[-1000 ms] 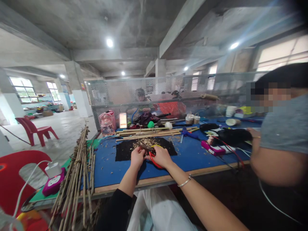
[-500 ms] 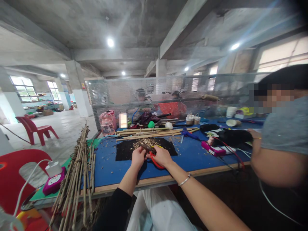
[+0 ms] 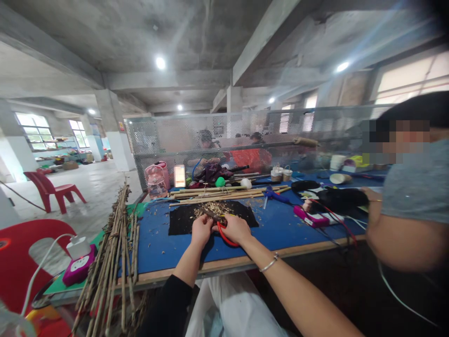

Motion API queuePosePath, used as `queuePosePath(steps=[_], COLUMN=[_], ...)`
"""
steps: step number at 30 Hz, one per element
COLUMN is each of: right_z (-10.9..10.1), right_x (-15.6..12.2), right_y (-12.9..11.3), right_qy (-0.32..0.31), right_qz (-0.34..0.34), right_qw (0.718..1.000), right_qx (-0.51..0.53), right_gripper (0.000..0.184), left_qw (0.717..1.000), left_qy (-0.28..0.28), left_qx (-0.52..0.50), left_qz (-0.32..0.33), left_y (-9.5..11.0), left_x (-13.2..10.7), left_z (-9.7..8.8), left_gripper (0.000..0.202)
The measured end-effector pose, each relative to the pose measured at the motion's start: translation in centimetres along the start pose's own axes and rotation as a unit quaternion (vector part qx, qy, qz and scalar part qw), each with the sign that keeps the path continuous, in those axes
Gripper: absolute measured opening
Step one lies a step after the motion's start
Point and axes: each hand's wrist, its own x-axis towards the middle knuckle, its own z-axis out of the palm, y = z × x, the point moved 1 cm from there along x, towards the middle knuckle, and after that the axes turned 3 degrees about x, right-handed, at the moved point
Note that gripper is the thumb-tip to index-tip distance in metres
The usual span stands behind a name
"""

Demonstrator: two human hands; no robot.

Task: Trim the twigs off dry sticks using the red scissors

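Note:
My right hand (image 3: 237,229) is closed around shears (image 3: 225,236) with a red handle and a bit of yellow. Their dark blades point left toward my left hand (image 3: 201,230). That hand is closed, its fingertips pinched beside the blades; whatever lies in them is too small and covered to name. Both hands are over the near edge of a black cloth (image 3: 180,221). Pale wood chips (image 3: 216,206) are heaped on the cloth just beyond my fingers.
Long thin sticks (image 3: 189,202) lie behind the cloth. A bundle of branches (image 3: 114,243) hangs over the blue table's left end. A blue glue gun (image 3: 277,195) and a pink power strip (image 3: 311,216) are to the right. A co-worker (image 3: 414,187) sits close on that side.
Both hands stay in nearly the same place. The shears' handles have shifted slightly in my right hand, and less of the yellow shows.

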Motion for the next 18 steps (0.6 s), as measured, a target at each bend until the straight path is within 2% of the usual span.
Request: queuePosePath(steps=[7,13,18], right_z=[0.1,-0.1,0.0], right_x=[-0.2,-0.1,-0.1], right_y=[0.0,-0.2,-0.1], right_qy=[0.01,0.061,0.012], right_qz=[0.008,-0.042,-0.004], right_qw=[1.0,0.997,1.0], right_qx=[-0.005,-0.007,0.003], right_gripper=[0.047,0.053,0.05], left_qw=[1.0,0.998,0.997], left_qy=[-0.01,-0.042,-0.042], left_qx=[-0.018,-0.022,-0.038], left_qz=[-0.009,-0.037,-0.052], left_y=[0.3,1.2,1.8], left_x=[-0.2,-0.9,-1.2], left_z=[0.3,0.6,0.8], left_gripper=[0.011,0.005,0.008])
